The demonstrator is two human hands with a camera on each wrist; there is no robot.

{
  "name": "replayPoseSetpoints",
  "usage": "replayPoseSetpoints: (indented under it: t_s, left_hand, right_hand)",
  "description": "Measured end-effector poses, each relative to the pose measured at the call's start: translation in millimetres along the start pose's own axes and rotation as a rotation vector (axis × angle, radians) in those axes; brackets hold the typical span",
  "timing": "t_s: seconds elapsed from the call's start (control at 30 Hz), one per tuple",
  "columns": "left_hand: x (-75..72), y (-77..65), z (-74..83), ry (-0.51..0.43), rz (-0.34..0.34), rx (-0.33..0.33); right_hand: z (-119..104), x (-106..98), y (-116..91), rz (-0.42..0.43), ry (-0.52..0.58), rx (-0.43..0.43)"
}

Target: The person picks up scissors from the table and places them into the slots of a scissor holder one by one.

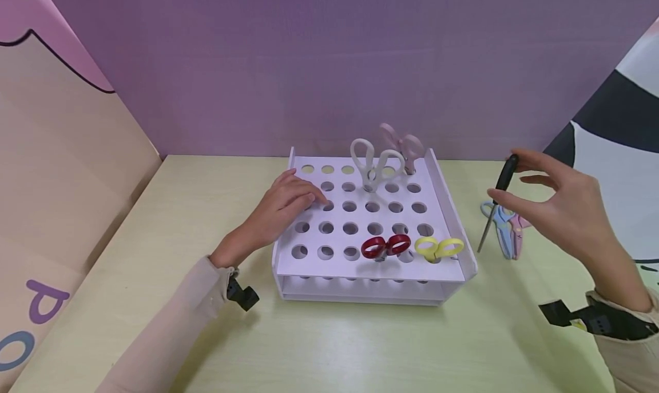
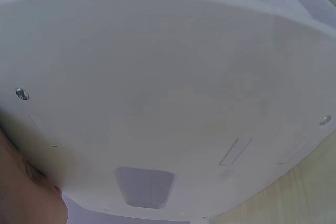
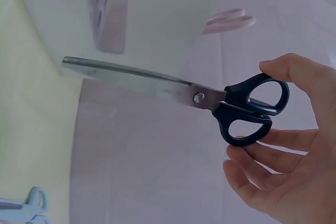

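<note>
My right hand (image 1: 571, 204) pinches a pair of black-handled scissors (image 1: 507, 174) by the handle loops, right of the rack, with the closed blades slanting down. In the right wrist view the thumb and fingers grip the rims of both loops. My left hand (image 1: 283, 204) rests on the left side of a white rack (image 1: 334, 272) with rows of round holes, fingers over its top board. White scissors (image 1: 369, 167), pinkish scissors (image 1: 411, 147), red scissors (image 1: 378, 246) and yellow scissors (image 1: 437, 247) stand in its holes, handles up. The left wrist view shows mostly the rack's side panel (image 2: 157, 87).
Light blue scissors (image 1: 504, 235) and pink scissors (image 1: 516, 235) lie on the pale table (image 1: 360, 347) right of the rack, beneath my right hand. A purple wall (image 1: 329, 67) stands behind the rack, with printed panels at left and right.
</note>
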State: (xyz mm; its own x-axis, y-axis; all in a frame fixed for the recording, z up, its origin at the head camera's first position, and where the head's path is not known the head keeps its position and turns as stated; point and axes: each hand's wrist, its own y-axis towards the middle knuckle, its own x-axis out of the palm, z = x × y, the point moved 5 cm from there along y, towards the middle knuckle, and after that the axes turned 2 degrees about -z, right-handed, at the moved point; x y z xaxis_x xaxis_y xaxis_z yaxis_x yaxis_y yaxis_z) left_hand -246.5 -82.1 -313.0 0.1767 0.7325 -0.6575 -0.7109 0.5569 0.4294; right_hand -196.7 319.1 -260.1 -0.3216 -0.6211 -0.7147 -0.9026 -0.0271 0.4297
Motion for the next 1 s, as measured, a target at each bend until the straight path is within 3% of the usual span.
replayPoseSetpoints:
  t_s: [0.27,0.6,1.0]
  left_hand:
    - [-1.1,0.7,1.5,0.008,-0.003,0.008]
    - [-0.7,0.4,2.1,0.007,-0.010,0.005]
    - [-0.6,-0.1,1.7,0.001,-0.012,0.000]
  right_hand:
    - [-28,-13,-6,0.133,0.088,-0.172]
    - [-55,-23,-14,0.163,0.149,-0.250]
    - [-88,-38,-25,0.307,0.296,-0.363]
